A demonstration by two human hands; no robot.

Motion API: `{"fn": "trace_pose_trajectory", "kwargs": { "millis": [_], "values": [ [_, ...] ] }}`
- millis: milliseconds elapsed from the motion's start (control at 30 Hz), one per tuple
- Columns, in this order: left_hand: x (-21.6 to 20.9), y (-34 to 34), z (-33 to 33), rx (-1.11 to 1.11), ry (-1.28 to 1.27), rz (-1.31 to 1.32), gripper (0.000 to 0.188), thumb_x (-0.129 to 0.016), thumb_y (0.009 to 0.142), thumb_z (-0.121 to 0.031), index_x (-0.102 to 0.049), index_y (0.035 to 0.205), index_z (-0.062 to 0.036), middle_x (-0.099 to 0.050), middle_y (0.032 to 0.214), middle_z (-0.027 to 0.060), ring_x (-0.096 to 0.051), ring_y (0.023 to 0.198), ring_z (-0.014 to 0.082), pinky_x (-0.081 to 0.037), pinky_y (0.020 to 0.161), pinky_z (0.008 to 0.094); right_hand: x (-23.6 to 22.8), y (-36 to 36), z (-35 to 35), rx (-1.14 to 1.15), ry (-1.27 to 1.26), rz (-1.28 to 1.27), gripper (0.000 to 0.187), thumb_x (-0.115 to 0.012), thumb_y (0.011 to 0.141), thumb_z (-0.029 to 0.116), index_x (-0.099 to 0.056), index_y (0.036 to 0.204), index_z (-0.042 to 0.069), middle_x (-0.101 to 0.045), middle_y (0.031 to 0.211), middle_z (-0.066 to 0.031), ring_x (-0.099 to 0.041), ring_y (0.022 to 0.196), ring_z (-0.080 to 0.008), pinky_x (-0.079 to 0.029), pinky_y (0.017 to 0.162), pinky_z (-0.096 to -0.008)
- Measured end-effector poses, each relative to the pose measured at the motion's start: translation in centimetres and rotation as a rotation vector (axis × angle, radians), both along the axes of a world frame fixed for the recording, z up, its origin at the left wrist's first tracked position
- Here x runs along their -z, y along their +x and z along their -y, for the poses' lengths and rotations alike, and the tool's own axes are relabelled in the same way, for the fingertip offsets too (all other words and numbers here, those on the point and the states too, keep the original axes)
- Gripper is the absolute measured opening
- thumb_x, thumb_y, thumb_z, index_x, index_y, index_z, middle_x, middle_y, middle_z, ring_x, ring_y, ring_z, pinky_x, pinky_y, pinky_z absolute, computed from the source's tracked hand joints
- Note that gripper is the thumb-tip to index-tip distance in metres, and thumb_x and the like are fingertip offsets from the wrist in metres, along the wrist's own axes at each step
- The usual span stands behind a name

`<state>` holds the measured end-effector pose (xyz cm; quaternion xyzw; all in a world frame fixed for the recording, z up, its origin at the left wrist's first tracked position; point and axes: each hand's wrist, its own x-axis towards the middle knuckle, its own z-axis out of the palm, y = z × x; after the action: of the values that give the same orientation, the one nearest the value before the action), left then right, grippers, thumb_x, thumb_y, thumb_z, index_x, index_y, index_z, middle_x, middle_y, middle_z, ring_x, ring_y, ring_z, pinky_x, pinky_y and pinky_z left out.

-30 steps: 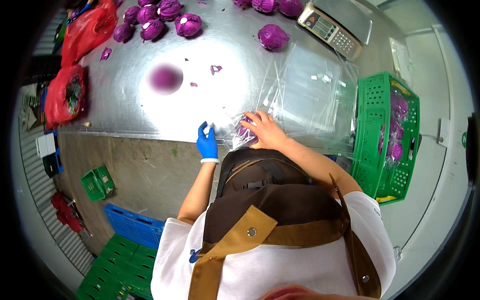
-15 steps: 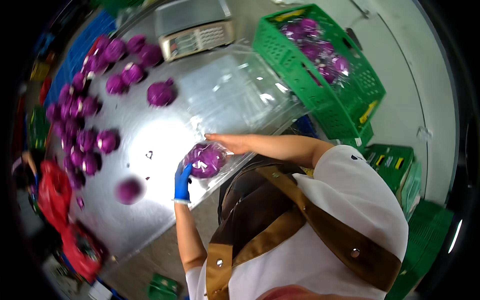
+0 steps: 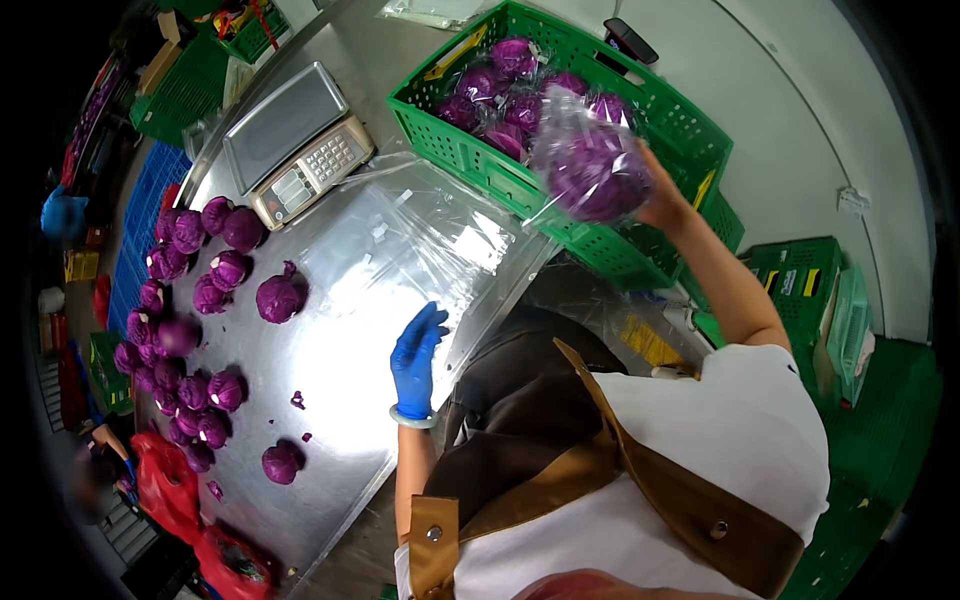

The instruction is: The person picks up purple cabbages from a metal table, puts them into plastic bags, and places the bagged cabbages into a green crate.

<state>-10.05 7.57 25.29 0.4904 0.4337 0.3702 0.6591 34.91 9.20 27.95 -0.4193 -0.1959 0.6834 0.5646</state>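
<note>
A purple cabbage (image 3: 597,178) in a clear plastic bag is held up over the near side of the green crate (image 3: 462,160). My bare right hand (image 3: 660,192) grips it from the right, most of the fingers hidden behind it. Several bagged purple cabbages (image 3: 480,84) lie in the crate. My left hand (image 3: 416,362), in a blue glove, hovers by the table's near edge with nothing in it, fingers stretched out. Close to it, a stack of clear plastic bags (image 3: 395,240) lies flat on the metal table (image 3: 335,465).
Several unwrapped purple cabbages (image 3: 228,390) crowd the table's left side. One cabbage (image 3: 283,461) lies apart near the front, by leaf scraps. A scale (image 3: 312,165) stands beyond the bags. Red plastic bags (image 3: 170,485) hang at the left edge. More green crates (image 3: 795,290) stand at right.
My right hand has carried the bagged cabbage from the table's near edge up and right to the crate. My left hand has let go of it. A blurred, moving loose cabbage now appears still.
</note>
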Motion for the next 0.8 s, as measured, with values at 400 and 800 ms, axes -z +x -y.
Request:
{"fn": "trace_pose_trajectory", "kwargs": {
  "millis": [400,800],
  "values": [
    [14.2,-7.1,4.5,-0.302,-0.161,-0.379,0.028,-0.055,0.096,-0.009,-0.064,0.121,0.0001,-0.069,0.11,0.0086,-0.064,0.089,0.0141,-0.05,0.079,0.027,12.7,9.4,2.0,-0.603,-0.393,0.247,0.063,-0.05,0.096,0.054,-0.046,0.141,0.011,-0.059,0.13,-0.0114,-0.055,0.121,-0.0253,-0.045,0.103,-0.0423],
    [22.7,-10.2,-2.9,-0.042,0.248,-0.674,0.017,-0.078,0.078,-0.013,-0.071,0.09,-0.0032,-0.068,0.091,0.0108,-0.064,0.087,0.0251,-0.051,0.081,0.0344,20.2,17.9,1.2,-0.379,-0.281,1.89,0.047,-0.052,0.096,0.037,-0.057,0.123,-0.001,-0.063,0.111,-0.0241,-0.059,0.105,-0.042,-0.046,0.092,-0.0448]
  ]
}}
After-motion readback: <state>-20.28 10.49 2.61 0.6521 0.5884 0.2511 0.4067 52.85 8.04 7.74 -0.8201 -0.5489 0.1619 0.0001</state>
